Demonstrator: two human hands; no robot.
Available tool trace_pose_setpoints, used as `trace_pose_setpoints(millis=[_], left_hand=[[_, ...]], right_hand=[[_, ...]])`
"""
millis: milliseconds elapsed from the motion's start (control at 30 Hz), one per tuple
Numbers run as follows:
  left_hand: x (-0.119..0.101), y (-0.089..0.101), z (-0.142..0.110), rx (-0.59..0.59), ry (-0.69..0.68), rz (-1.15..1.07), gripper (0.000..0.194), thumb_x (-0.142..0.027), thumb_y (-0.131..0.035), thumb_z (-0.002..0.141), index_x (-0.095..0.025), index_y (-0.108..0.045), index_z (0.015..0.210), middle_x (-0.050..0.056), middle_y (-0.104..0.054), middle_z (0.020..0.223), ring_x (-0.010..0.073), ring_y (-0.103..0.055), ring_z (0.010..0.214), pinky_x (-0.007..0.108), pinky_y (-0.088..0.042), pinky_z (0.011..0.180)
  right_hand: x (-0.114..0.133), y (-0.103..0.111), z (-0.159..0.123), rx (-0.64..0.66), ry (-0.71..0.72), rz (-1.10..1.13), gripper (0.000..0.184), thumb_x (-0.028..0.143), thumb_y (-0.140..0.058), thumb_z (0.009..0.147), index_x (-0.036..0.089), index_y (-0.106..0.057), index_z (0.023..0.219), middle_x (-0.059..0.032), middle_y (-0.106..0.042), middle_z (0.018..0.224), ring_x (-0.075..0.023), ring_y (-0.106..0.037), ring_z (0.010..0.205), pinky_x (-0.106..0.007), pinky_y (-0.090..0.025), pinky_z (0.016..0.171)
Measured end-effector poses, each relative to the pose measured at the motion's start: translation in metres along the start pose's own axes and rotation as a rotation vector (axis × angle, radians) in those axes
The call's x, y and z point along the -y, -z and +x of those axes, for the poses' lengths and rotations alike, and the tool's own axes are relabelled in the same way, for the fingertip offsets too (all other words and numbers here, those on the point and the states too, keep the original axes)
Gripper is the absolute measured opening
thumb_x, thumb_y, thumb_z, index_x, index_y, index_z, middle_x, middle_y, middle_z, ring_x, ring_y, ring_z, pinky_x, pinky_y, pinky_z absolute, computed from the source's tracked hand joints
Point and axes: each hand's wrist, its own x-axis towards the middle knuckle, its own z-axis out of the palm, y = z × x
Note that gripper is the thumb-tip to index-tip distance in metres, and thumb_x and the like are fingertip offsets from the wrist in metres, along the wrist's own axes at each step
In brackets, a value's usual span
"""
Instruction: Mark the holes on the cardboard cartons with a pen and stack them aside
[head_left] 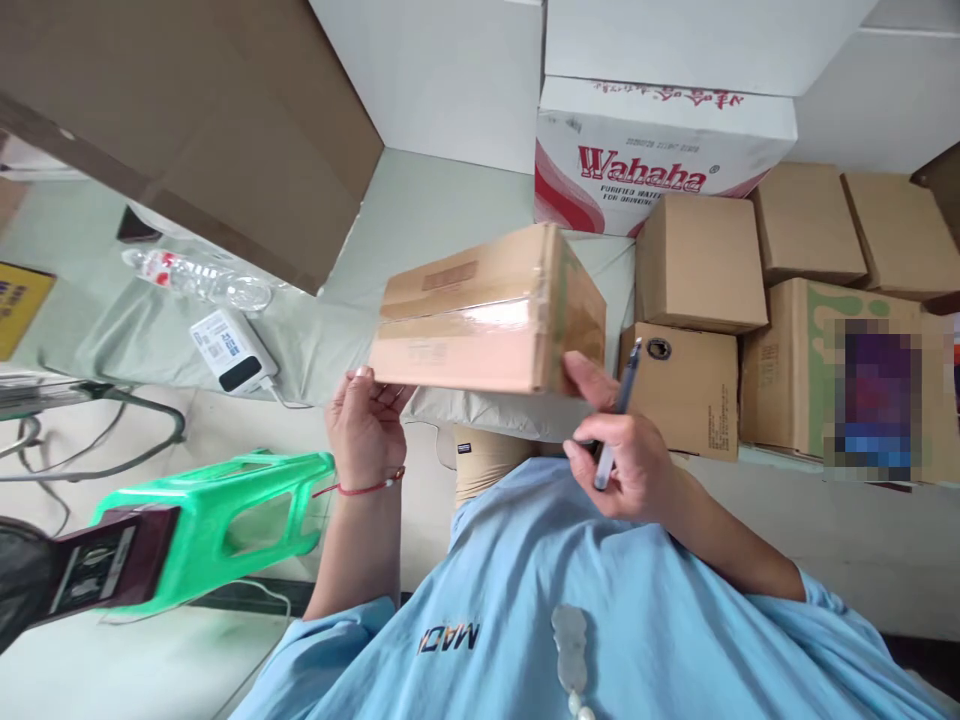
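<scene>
A taped brown cardboard box (480, 310) is held up in front of me, over my lap. My left hand (364, 425) grips its near left corner, fingers curled under the edge. My right hand (626, 460) is closed round a dark pen (619, 410), with the thumb pressed against the box's right end. Under the box lies a grey plastic mailer bag (487, 412).
A large cardboard sheet (187, 120) leans at the upper left. A plastic bottle (199, 278) and a white power bank (232, 350) lie on the pale table. A green stool (217, 520) stands at the left. Stacked cartons (701, 260) and a Wahaha box (652, 150) fill the right.
</scene>
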Motion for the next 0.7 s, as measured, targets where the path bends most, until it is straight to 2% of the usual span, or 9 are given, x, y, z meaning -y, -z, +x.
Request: trace_pose_setpoints(millis=[67,133,267,400,467,533,633,700], left_hand=[[0.001,0.006,0.006,-0.041,0.043,-0.079,0.044,-0.041,-0.094,0.068,-0.022,-0.055,0.077,-0.008,-0.062,0.068,0.0098,-0.064,0.063,0.023,-0.063,0.072],[0.004,0.01,0.009,-0.082,0.055,-0.115,0.04,-0.04,-0.092,0.069,-0.022,-0.057,0.079,-0.007,-0.066,0.071,0.0103,-0.067,0.066,0.023,-0.062,0.071],[0.013,0.013,0.012,-0.1,0.048,-0.124,0.035,-0.042,-0.088,0.074,-0.023,-0.059,0.079,-0.006,-0.068,0.071,0.0135,-0.072,0.072,0.024,-0.064,0.073],[0.017,0.017,0.02,-0.056,0.034,-0.125,0.034,-0.046,-0.085,0.079,-0.023,-0.061,0.081,0.0,-0.079,0.086,0.0173,-0.079,0.092,0.023,-0.064,0.081],[0.017,0.019,0.023,-0.023,0.033,-0.113,0.033,-0.047,-0.085,0.08,-0.023,-0.063,0.083,0.002,-0.082,0.093,0.0183,-0.08,0.097,0.024,-0.065,0.085],[0.014,0.02,0.022,-0.024,0.054,-0.116,0.03,-0.045,-0.085,0.079,-0.023,-0.064,0.084,0.001,-0.081,0.09,0.0181,-0.08,0.092,0.026,-0.067,0.086],[0.007,0.019,0.015,-0.049,0.09,-0.162,0.027,-0.042,-0.085,0.076,-0.023,-0.067,0.083,-0.002,-0.076,0.077,0.0167,-0.078,0.079,0.03,-0.069,0.084],[0.002,0.016,0.008,-0.011,0.081,-0.185,0.024,-0.037,-0.086,0.073,-0.023,-0.069,0.083,-0.004,-0.073,0.075,0.0151,-0.076,0.075,0.03,-0.069,0.086]], right_hand=[[0.001,-0.005,0.011,0.034,0.128,0.085,0.042,-0.001,-0.064,0.091,0.027,-0.053,0.12,-0.0178,-0.05,0.177,-0.0326,-0.047,0.166,-0.052,-0.057,0.126],[0.0,-0.01,0.019,0.054,0.172,0.12,0.044,-0.006,-0.059,0.09,0.027,-0.052,0.118,-0.0161,-0.04,0.182,-0.0304,-0.035,0.172,-0.054,-0.053,0.131],[-0.001,-0.017,0.025,0.062,0.183,0.097,0.05,-0.011,-0.053,0.091,0.028,-0.053,0.122,-0.01,-0.035,0.185,-0.0241,-0.03,0.174,-0.054,-0.051,0.134],[0.004,-0.021,0.03,0.081,0.23,0.098,0.047,-0.01,-0.05,0.097,0.027,-0.056,0.125,-0.0114,-0.042,0.182,-0.0212,-0.027,0.174,-0.051,-0.047,0.137],[0.006,-0.019,0.034,0.092,0.256,0.112,0.042,-0.008,-0.051,0.1,0.025,-0.057,0.126,-0.0134,-0.047,0.179,-0.021,-0.027,0.174,-0.049,-0.046,0.137],[0.005,-0.014,0.038,0.08,0.25,0.121,0.043,-0.008,-0.05,0.101,0.024,-0.059,0.128,-0.0143,-0.05,0.177,-0.0211,-0.031,0.173,-0.049,-0.046,0.137],[-0.004,-0.002,0.039,0.022,0.139,0.13,0.052,-0.009,-0.052,0.098,0.028,-0.06,0.133,-0.0093,-0.053,0.175,-0.0218,-0.044,0.167,-0.049,-0.049,0.135],[-0.013,0.004,0.033,-0.027,0.037,0.123,0.055,-0.008,-0.055,0.097,0.033,-0.062,0.133,-0.0044,-0.054,0.175,-0.0232,-0.052,0.163,-0.049,-0.052,0.133]])
